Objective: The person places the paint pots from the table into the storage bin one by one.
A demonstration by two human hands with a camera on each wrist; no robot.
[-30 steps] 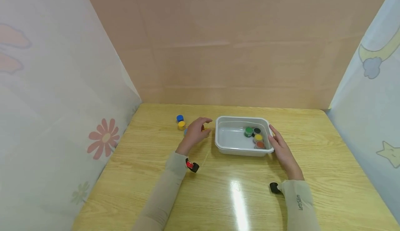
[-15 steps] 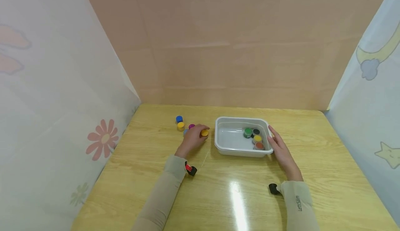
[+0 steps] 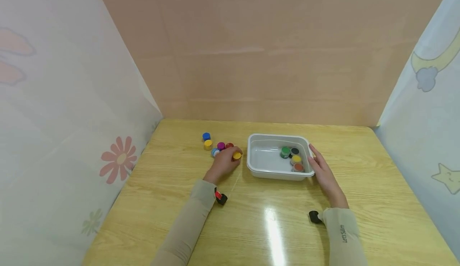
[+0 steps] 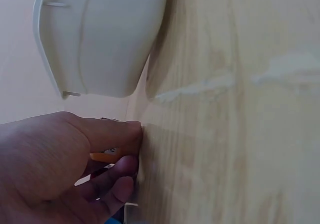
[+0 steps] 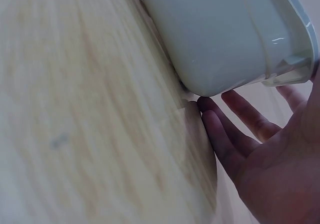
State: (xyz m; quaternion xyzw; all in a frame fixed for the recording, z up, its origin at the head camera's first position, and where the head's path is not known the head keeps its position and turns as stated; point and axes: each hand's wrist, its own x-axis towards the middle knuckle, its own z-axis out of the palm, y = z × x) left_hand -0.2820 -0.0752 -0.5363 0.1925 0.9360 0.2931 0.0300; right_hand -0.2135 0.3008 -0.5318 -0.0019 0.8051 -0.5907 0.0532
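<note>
head view: your left grip, wide a second ago, now pinches a yellow-lidded jar toward the surface's far edge, so one is held, outside the tray; your right grip, fingers extended, touches the tray's right end.

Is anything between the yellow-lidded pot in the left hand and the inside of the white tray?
Only the raised rim of the white tray, on the side facing the left hand; the yellow-lidded pot would probably need lifting over it. No other object shows in between.
</note>
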